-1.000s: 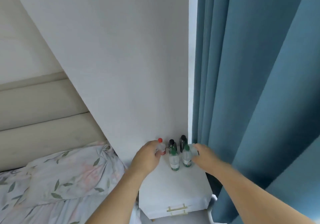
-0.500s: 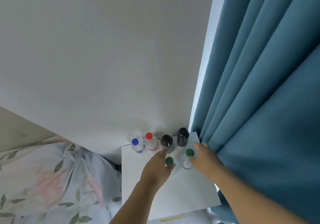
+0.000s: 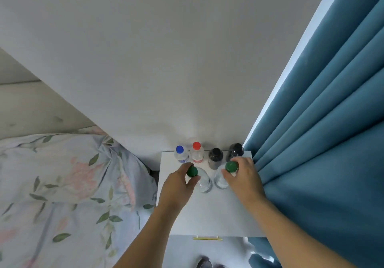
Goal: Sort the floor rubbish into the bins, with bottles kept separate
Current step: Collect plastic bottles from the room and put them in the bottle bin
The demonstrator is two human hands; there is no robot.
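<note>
Several bottles stand on a white nightstand (image 3: 209, 215) against the wall. At the back are a blue-capped bottle (image 3: 181, 154), a red-capped bottle (image 3: 197, 152) and two dark bottles (image 3: 215, 158) (image 3: 234, 151). In front stand two clear green-capped bottles. My left hand (image 3: 176, 186) pinches the neck of the left green-capped bottle (image 3: 202, 181). My right hand (image 3: 243, 177) grips the neck of the right green-capped bottle (image 3: 221, 179), fingers curled around its cap.
A blue curtain (image 3: 324, 143) hangs close on the right, touching the nightstand's edge. A bed with floral bedding (image 3: 62, 184) lies to the left. A gold drawer handle (image 3: 207, 238) shows below the nightstand top. The white wall rises behind.
The view has tilted down over the nightstand. My left hand left the red-capped bottle and moved to the left green-capped one; my right hand closed on the right green-capped bottle.
</note>
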